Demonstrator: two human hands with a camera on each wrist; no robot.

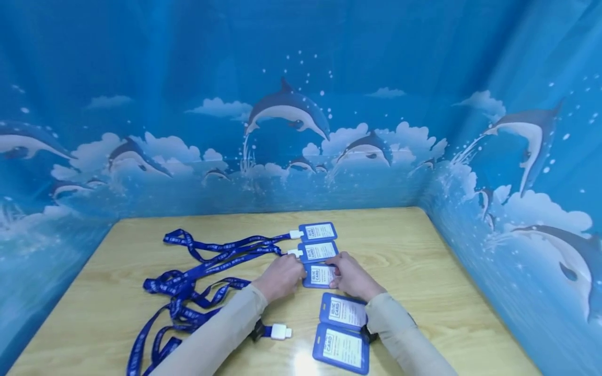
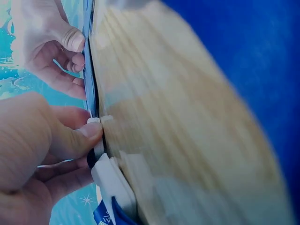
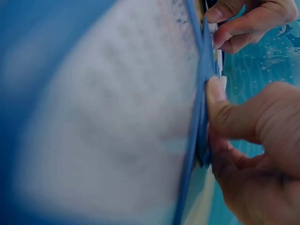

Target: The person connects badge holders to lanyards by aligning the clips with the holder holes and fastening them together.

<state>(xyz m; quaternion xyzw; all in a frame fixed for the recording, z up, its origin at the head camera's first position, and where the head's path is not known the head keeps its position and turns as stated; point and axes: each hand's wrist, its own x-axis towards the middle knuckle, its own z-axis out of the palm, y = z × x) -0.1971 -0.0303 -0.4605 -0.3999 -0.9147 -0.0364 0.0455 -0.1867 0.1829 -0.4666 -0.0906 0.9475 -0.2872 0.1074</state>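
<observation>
My left hand (image 1: pixel 281 278) is at the left end of a blue ID card holder (image 1: pixel 320 275), third from the back. In the left wrist view its thumb and fingers pinch a small white lanyard clip (image 2: pixel 96 123) against the holder's end. My right hand (image 1: pixel 352 277) grips the same holder by its right edge, thumb on the near side. The holder lies at table level between both hands. Just behind it are two more holders, the rear one (image 1: pixel 318 232) and the middle one (image 1: pixel 319 251), each joined to a white clip on a blue lanyard.
Blue lanyards (image 1: pixel 188 277) spread in loose loops over the left of the wooden table (image 1: pixel 400 240). A loose white clip (image 1: pixel 281 331) lies near the front. Two more card holders, one (image 1: pixel 345 312) above the other (image 1: pixel 342 349), lie by the right forearm. A dolphin-print curtain (image 1: pixel 291 172) surrounds the table.
</observation>
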